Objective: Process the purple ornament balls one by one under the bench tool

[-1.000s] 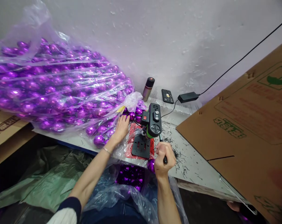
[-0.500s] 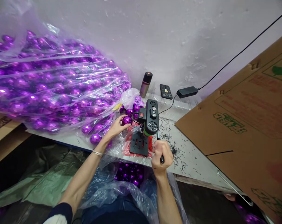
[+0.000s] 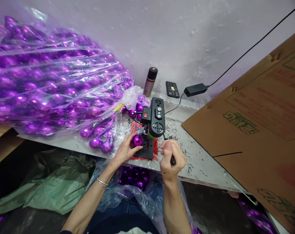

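Observation:
Between the thumb and fingers of my left hand (image 3: 127, 148) is a shiny purple ball (image 3: 138, 140), held over the left part of the black base plate (image 3: 147, 152) of a small machine. The machine's black head (image 3: 157, 117), with two round vents and a red switch at its side, stands above the plate. My right hand (image 3: 172, 159) is wrapped round the black-gripped lever (image 3: 173, 160) at the machine's right side. A red sheet (image 3: 155, 150) lies under the plate. More purple balls (image 3: 133, 113) rest behind the machine.
A large clear bag of purple balls (image 3: 57, 87) fills the left. Behind stand a bottle (image 3: 150, 82), a phone (image 3: 172, 89) and a power adapter (image 3: 195, 90). Cardboard (image 3: 254, 130) leans at right. Black scraps litter the white table (image 3: 203, 169). An open bag of balls (image 3: 134, 177) is below.
My left hand has brought the purple ball from behind the plate forward and right, over the base plate. My right hand keeps its grip on the lever. The view has shifted slightly.

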Motion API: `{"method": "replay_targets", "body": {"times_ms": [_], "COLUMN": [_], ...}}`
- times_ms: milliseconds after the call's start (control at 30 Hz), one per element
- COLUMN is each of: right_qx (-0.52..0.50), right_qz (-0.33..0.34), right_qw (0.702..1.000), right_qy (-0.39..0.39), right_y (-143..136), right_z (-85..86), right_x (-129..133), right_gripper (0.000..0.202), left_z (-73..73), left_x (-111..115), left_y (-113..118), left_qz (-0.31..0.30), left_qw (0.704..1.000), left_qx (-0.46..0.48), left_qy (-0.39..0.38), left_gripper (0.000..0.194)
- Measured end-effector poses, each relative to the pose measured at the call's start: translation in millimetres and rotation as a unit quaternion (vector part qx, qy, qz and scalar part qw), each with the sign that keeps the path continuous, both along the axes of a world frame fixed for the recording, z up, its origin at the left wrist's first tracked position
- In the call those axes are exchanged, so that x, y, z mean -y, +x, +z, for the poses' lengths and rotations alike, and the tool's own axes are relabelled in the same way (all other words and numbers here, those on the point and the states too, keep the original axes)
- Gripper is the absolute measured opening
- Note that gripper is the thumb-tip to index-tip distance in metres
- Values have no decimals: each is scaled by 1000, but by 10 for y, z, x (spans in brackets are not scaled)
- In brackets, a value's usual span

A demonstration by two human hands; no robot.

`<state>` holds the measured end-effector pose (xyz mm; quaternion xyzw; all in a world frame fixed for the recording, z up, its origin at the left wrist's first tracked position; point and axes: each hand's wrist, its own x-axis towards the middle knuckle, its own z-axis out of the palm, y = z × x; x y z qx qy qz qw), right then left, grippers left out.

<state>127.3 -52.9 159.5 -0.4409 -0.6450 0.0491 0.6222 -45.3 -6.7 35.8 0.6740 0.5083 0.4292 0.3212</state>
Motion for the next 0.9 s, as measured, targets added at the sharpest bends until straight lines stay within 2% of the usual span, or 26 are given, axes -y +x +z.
{"method": "replay_targets", "body": {"times_ms": [133, 233, 300, 467, 633, 900], "right_qx": [-4, -1, 1, 11, 21, 37], "right_qz": [-3, -6, -5, -4, -3, -1], "right_qw": [1000, 1000, 1000, 1000, 1000, 999], "right_qy": [-14, -12, -6, 8, 19, 27], "right_y": [-4, 1, 4, 4, 8, 29], "right_z": [56, 43, 26, -10, -26, -79], "right_x": [-7, -5, -3, 2, -1, 7], "right_gripper": [34, 33, 32, 31, 30, 29], "left_z": [66, 93, 95, 66, -13, -243], "left_x": [-19, -36, -47, -70, -107, -60], "left_y": [29, 52, 75, 161, 264, 389], "left_qz": [-33, -24, -26, -66, -38, -21], "left_qw": [999, 997, 995, 991, 994, 996], "left_qx": [-43, -66, -82, -120, -105, -75], "left_qy": [-4, -42, -54, 9, 24, 47], "left_gripper": [60, 70, 70, 55, 61, 62]}}
